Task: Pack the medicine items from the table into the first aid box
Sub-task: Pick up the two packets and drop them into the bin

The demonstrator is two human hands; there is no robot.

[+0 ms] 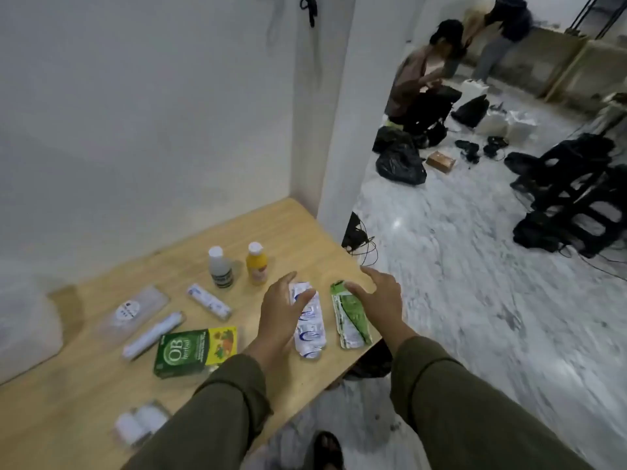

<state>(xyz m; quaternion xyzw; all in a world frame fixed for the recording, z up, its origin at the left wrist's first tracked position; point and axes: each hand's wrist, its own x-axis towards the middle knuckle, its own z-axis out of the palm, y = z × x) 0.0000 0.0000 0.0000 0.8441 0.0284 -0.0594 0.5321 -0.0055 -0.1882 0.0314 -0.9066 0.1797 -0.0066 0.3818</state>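
Reaching: left hand (283, 308) spread, empty, over white blister strip (310, 329) near tabletop's (295, 228) right edge.
Right hand (380, 300): spread, empty, beside green sachet (349, 317), likely ready to gather.

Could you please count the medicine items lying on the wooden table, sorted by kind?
Small capped bottles: 2, clear and yellow
Flat foil sachet strips: 2, white-blue and green
White tubes: 2
Green cardboard box: 1
Clear plastic packs: 2
Total: 9
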